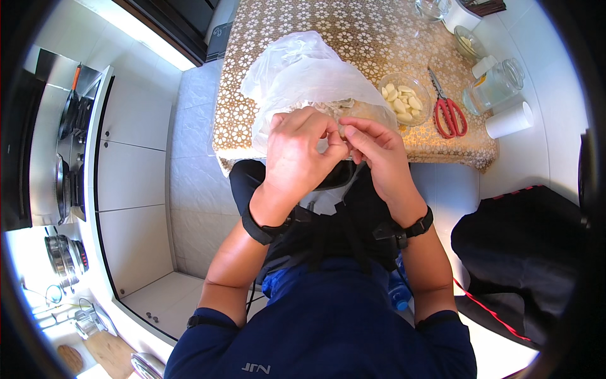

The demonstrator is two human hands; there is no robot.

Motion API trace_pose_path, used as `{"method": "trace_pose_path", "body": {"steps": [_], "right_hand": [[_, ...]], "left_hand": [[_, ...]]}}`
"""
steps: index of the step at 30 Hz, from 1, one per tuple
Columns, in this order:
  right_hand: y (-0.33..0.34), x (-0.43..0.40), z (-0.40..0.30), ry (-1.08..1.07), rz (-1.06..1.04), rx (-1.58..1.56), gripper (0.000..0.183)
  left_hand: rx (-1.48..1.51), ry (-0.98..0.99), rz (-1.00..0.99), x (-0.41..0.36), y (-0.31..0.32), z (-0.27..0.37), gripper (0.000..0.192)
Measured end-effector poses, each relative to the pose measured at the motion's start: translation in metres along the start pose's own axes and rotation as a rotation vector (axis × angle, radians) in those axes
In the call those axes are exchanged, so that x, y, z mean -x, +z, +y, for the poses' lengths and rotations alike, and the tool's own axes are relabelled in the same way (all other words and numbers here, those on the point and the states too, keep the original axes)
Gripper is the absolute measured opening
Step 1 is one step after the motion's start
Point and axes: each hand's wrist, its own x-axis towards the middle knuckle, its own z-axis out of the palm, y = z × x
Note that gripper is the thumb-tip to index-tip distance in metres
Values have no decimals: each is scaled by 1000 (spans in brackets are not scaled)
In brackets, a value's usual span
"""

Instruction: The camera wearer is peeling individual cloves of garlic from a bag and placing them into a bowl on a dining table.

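My left hand (pixel 303 149) and my right hand (pixel 378 149) meet at the table's front edge, fingertips pinched together. Between them is a small pale garlic clove (pixel 342 132), mostly hidden by the fingers. Just beyond lies a translucent white plastic bag (pixel 307 71), its mouth towards me. Dry garlic skins (pixel 326 108) show inside the opening. To the right of the bag, a clear bowl (pixel 427 106) holds several peeled garlic cloves (pixel 402 102). Red-handled scissors (pixel 450 116) rest beside the bowl, blades pointing away from me.
A flower-patterned tablecloth (pixel 378 42) covers the table. Along its right side stand a lidded glass jar (pixel 494 87), a white cup lying on its side (pixel 509 121) and a small glass bowl (pixel 468 42). A stove and white cabinets (pixel 132 166) are at left.
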Motion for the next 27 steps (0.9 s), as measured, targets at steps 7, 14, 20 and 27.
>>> {"method": "trace_pose_path", "body": {"steps": [7, 14, 20, 27], "right_hand": [[-1, 1, 0, -5, -7, -16, 30], [-3, 0, -2, -32, 12, -3, 31], [-5, 1, -1, -49, 11, 16, 32], [-6, 3, 1, -79, -17, 33, 31]], "left_hand": [[24, -14, -7, 2, 0, -1, 11], [117, -12, -52, 0, -6, 6, 13], [89, 5, -65, 2, -4, 2, 9], [84, -6, -68, 2, -3, 1, 8]]}}
